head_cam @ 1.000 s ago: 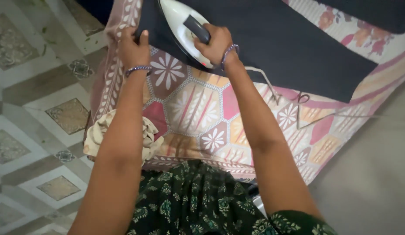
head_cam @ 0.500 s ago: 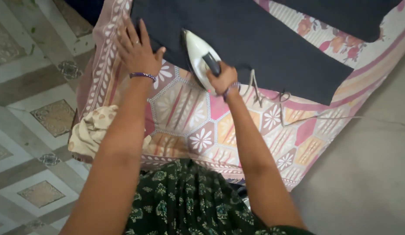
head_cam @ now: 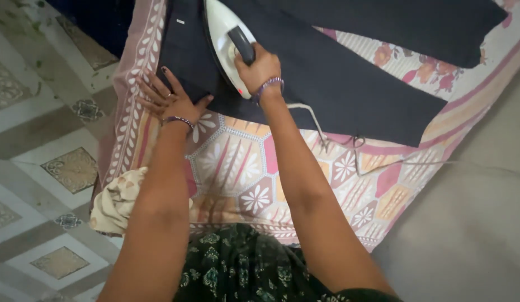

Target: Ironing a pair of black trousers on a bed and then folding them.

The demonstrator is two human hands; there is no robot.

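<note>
Dark trousers (head_cam: 338,84) spread flat across patterned sheet (head_cam: 243,162), near its left edge. Right hand (head_cam: 259,68) wrapped tight round white iron (head_cam: 223,39) handle, pressing down; left hand (head_cam: 171,99) splayed flat, pinning cloth taut.

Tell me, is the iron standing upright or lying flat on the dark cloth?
Flat: the white iron lies soleplate-down on the dark cloth, right hand gripping its handle.

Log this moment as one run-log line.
right hand: gripping white iron on dark garment | left hand: flat on garment edge | surface: patterned cloth
</note>
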